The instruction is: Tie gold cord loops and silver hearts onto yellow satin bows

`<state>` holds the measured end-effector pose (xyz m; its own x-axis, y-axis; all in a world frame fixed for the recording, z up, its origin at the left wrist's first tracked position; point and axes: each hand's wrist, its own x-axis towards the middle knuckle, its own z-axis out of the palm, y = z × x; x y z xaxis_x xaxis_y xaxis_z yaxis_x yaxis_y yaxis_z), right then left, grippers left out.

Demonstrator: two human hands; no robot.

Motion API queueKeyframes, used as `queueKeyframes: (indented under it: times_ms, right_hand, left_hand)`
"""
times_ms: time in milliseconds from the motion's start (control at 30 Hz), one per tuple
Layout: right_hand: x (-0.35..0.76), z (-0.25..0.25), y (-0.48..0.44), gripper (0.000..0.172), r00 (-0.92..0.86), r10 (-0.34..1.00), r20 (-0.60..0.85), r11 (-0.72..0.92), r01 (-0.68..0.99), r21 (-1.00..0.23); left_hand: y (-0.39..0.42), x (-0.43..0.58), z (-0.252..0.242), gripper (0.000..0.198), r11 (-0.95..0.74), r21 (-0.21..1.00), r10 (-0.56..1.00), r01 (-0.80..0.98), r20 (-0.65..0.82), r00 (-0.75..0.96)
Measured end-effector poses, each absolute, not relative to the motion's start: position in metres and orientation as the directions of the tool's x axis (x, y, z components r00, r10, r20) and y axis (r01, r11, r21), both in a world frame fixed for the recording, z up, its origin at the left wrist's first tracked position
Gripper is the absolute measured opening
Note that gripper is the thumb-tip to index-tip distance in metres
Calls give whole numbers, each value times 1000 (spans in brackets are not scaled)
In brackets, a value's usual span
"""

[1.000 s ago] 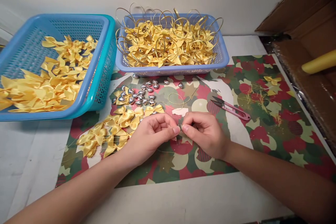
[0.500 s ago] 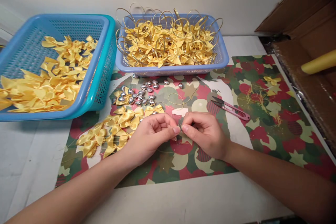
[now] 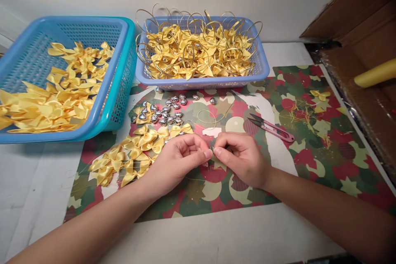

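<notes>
Left hand (image 3: 177,159) and right hand (image 3: 241,156) meet fingertip to fingertip, both pinching a thread (image 3: 212,149), mostly hidden, mid-mat (image 3: 309,161), right of the bows (image 3: 133,154). It looks like fine tying work that calls for a steady pinch.

Brightly, evenly lit from overhead, with soft shadow beneath the blue basket (image 3: 123,55), small glints on the silver beads (image 3: 163,114), sharp at centre, slightly bowed and stretched toward the edges.

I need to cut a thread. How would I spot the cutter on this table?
Start at the red-and-green patterned mat. Beyond the right hand, toward the mat's right side, lie the thread snips. Among yellow bows and silver beads, they alone have pink handles and dark blades.
</notes>
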<state>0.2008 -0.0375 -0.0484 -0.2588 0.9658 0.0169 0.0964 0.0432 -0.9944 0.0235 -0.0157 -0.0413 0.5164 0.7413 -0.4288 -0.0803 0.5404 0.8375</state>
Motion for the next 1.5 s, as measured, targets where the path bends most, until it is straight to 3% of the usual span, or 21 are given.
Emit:
queueKeyframes:
  times_ms: [1500]
  right_hand:
    - [201,-51,-38,23,-255,966,37,67,111,-992]
  left_hand:
    - [-16,22,-43,21,549,831,741,-94,-431,516]
